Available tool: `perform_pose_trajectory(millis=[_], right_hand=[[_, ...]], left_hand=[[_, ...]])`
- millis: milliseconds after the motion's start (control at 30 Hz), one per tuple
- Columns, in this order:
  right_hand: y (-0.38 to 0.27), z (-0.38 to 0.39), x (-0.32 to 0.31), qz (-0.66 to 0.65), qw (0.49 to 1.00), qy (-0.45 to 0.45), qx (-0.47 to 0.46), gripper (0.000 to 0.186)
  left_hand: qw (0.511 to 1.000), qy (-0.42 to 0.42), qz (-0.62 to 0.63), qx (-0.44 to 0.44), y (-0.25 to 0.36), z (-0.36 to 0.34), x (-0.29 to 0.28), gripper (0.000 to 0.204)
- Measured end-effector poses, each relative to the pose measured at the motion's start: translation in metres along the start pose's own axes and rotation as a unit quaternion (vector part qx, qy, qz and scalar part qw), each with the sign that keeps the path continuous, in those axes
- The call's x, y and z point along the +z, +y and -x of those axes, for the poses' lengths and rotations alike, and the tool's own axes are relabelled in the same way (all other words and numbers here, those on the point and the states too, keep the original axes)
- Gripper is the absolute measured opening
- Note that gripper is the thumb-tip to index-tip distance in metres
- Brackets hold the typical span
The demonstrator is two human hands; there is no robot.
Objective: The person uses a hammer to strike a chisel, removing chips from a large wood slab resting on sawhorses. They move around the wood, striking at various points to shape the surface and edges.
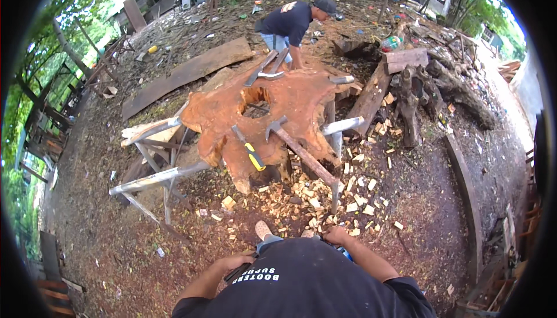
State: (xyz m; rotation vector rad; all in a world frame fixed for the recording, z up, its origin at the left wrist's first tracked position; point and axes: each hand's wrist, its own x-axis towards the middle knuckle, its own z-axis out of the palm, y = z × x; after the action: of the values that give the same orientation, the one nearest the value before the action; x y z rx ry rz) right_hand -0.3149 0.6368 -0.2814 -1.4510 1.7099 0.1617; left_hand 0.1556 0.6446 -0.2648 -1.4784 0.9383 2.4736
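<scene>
A wide reddish-brown wood slab [226, 103] with a hole through it rests on a pole stand in front of me. On it lie a chisel [254, 156] with a yellow and black handle and a claw hammer [304, 156] with a long wooden handle. My left hand [241, 260] is down at my waist beside a dark object [237, 273], its fingers mostly hidden. On the other side my right hand [336, 235] hangs by my hip near something blue [344, 253]; its finger pose is unclear. Both hands are apart from the slab and tools.
A co-worker [293, 25] bends over the slab's far side, near another hammer-like tool [270, 75]. Wood chips [310, 199] litter the ground before my feet. Pole ends [136, 185] jut out left. Logs [412, 100] lie at right, a long plank [185, 77] behind left.
</scene>
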Motion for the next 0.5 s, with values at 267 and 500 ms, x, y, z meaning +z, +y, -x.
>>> perform_pose_trajectory(millis=[267,500], right_hand=[[-0.012,-0.001,-0.011,-0.006,0.996,-0.075,-0.050,0.030],[-0.079,-0.036,0.009,-0.087,0.942,-0.197,-0.259,0.044]], left_hand=[[0.993,0.034,-0.011,0.114,0.076,0.034,0.066,0.056],[0.977,-0.008,0.210,-0.042,0.078,0.061,0.052,0.057]])
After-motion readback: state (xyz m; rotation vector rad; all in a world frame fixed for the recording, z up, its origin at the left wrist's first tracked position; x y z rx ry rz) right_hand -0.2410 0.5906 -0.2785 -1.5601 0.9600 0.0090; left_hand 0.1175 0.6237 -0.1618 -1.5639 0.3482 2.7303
